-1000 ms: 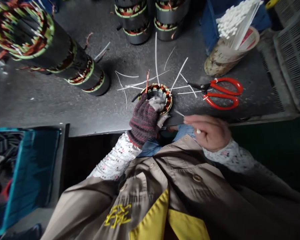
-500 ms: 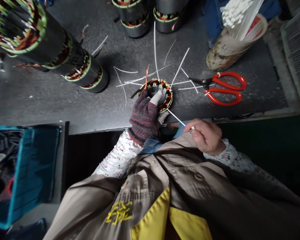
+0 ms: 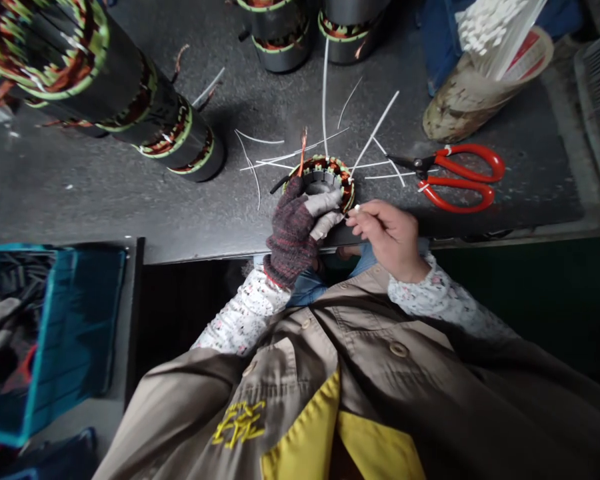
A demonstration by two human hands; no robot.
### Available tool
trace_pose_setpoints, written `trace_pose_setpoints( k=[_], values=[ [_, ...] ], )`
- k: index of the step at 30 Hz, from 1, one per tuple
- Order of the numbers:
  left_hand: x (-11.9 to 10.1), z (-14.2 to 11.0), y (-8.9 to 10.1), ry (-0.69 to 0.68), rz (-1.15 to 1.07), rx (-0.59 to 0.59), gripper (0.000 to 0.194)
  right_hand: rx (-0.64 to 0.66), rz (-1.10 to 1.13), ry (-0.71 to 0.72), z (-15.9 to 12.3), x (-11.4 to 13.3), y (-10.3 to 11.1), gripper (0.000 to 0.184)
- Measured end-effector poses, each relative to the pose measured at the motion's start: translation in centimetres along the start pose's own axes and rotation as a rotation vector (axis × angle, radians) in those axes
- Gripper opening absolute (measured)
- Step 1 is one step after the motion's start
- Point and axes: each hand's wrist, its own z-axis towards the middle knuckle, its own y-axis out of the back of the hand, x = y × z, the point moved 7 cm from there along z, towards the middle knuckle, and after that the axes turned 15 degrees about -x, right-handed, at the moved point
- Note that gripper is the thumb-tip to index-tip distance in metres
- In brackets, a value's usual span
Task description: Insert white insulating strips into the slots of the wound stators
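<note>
So the copper-wound stator (image 3: 341, 175) was lying on the tabletop (image 3: 195, 220) around the middle of the frame, near its front edge. The left hand (image 3: 296, 223), in a dark knit glove with pale fingertips, had its fingers over the ring and was gripping it. The right hand (image 3: 396, 240), bare, was pinching a white cable tie (image 3: 357, 209) by the head, right beside the ring's lower right side. Two long tie tails (image 3: 325, 100) stuck up from the ring, with loose white strips (image 3: 263, 141) scattered around. Red-handled scissors (image 3: 444, 161) sat to the right, a tie-filled container (image 3: 455, 103) at upper right, and stacked stators (image 3: 167, 130) at upper left.
</note>
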Motion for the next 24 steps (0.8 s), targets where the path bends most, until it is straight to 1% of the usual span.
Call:
trace_pose_setpoints(
  k=[2, 3, 4, 6, 9, 12, 15, 17, 19, 20, 22, 24],
  values=[
    [-0.4, 0.5, 0.9, -0.062, -0.041, -0.127, 0.015, 0.041, -0.024, 0.025, 0.0, 1.0, 0.3, 0.028],
    [-0.5, 0.7, 1.2, -0.071, -0.063, -0.173, 0.011, 0.063, -0.043, 0.053, 0.1, 1.5, 0.4, 0.028],
    [-0.5, 0.8, 1.3, -0.072, -0.072, -0.18, 0.012, 0.08, -0.065, 0.087, 0.1, 2.0, 0.4, 0.028],
    [-0.3, 0.7, 1.1, -0.062, -0.064, -0.155, 0.014, 0.086, -0.121, 0.151, 0.3, 2.5, 0.3, 0.026],
    [-0.1, 0.5, 1.0, -0.079, -0.061, -0.131, 0.017, 0.069, -0.235, 0.191, 0.7, 2.0, -0.1, 0.024],
    [-0.2, 0.4, 1.1, -0.128, -0.073, -0.12, 0.022, 0.088, -0.3, 0.157, 1.2, 0.9, -0.6, 0.021],
    [-0.2, 0.4, 1.1, -0.146, -0.058, -0.092, 0.02, 0.105, -0.326, 0.131, 1.5, 1.0, -1.0, 0.023],
    [-0.3, 0.4, 0.9, -0.134, -0.016, -0.048, 0.02, 0.153, -0.387, 0.156, 1.4, 1.6, -1.3, 0.027],
    [-0.3, 0.5, 0.7, -0.106, 0.035, -0.004, 0.021, 0.229, -0.433, 0.184, 1.2, 2.6, -1.5, 0.033],
    [-0.3, 0.5, 0.6, -0.086, 0.053, 0.008, 0.021, 0.26, -0.418, 0.187, 1.1, 3.1, -1.4, 0.036],
    [-0.3, 0.6, 0.7, -0.059, 0.067, 0.011, 0.021, 0.288, -0.317, 0.152, 1.2, 4.3, -0.7, 0.042],
    [-0.4, 0.7, 0.8, -0.066, 0.06, 0.004, 0.021, 0.257, -0.17, 0.113, 1.6, 5.3, 0.4, 0.044]
  ],
)
